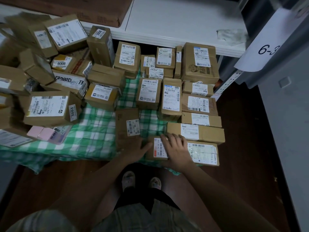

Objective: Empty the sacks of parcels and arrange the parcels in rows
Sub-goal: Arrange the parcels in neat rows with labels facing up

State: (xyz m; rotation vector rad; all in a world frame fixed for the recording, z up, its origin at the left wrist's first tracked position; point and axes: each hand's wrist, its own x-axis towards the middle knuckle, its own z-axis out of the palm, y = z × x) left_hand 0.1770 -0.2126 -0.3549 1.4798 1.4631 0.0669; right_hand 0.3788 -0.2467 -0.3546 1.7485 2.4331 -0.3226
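Nearest: two feet in slippers (141, 181) on dark wood floor (242, 164), at edge of green checked cloth (93, 131). Right hand (177, 150) flat, fingers spread, pressing top of small box (158, 149) at near edge of cloth. Left hand (138, 148) against same box's left side, fingers fairly straight, thumb along box edge; not gripping. Touching on right, box with pale label (203, 153). Just beyond, long box (195, 131), then more labelled boxes lined in rows toward white shelf (175, 22). Flat box (127, 126) lying left of hands. Further left, loose heap of boxes, one marked 3003 (50, 109), pink parcel (46, 133) below it. Far right, paper tag reading 6-3 (265, 47) on grey rack.
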